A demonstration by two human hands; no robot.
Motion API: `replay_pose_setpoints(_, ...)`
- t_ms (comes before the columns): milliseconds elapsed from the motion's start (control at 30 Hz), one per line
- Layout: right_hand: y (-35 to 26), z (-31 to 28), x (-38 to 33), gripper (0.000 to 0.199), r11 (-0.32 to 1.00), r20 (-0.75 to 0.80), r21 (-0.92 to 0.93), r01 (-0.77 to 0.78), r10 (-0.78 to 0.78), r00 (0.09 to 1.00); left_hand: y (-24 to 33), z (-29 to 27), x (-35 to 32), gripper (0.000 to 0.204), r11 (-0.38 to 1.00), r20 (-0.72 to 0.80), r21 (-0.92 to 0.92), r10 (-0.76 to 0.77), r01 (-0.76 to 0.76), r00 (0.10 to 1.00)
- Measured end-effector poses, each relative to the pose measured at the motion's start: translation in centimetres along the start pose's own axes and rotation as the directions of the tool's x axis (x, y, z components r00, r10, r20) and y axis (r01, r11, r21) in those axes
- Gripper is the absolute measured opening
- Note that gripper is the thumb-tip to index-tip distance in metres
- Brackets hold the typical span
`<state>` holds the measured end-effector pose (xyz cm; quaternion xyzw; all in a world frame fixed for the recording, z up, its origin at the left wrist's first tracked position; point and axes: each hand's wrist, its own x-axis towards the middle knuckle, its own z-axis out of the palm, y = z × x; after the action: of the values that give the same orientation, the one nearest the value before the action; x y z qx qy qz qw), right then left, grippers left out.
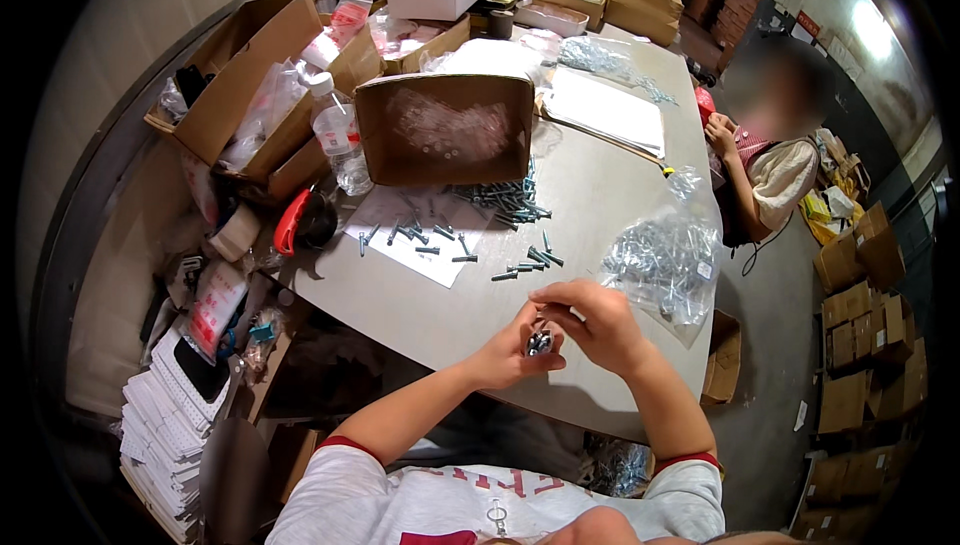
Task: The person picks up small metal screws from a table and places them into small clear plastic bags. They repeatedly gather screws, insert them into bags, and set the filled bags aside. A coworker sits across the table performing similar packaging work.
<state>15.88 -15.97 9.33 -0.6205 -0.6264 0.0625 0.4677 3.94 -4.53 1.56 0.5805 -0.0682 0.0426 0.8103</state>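
Left grip (508, 354) round bolts (539, 343), carton (447, 171) beyond

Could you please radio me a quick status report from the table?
Left hand closed around metal fasteners. Right hand beside it, contact unclear. Loose screws and open cardboard box ahead; plastic bag to the right.

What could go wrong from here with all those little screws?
The bunch of screws in the left hand is only partly covered, so a loosened grip might let some drop. The big clear bag lies close to the right edge of the table, so a bump could push it off. A few loose screws lie just beyond the right hand, where a careless sweep might scatter them.
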Motion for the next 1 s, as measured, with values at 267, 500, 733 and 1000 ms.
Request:
replay_pose_setpoints(267,1.2,-0.2,-0.1,0.019,0.954,-0.056,0.224,-0.199,0.216,0.975,-0.5,-1.9,0.1,0.059,0.802,0.147,-0.538,-0.213,0.259,0.966)
replay_pose_setpoints(500,4.1,1.2,-1.0,0.012,0.511,0.320,0.609,-0.606,0.541,0.778,-0.2,-1.4,0.3,0.052,0.790,0.137,-0.499,-0.334,0.357,0.932)
replay_pose_setpoints(733,3.2,1.9,-0.9,0.011,0.486,0.325,0.616,-0.620,0.560,0.762,-0.3,-2.1,0.2,0.051,0.711,0.113,-0.601,-0.375,0.364,0.920)
replay_pose_setpoints(1000,4.0,2.1,-1.3,0.011,0.692,0.269,0.521,-0.500,0.423,0.865,1.1,-2.7,0.1,0.068,0.722,0.159,-0.592,-0.330,0.357,0.930)
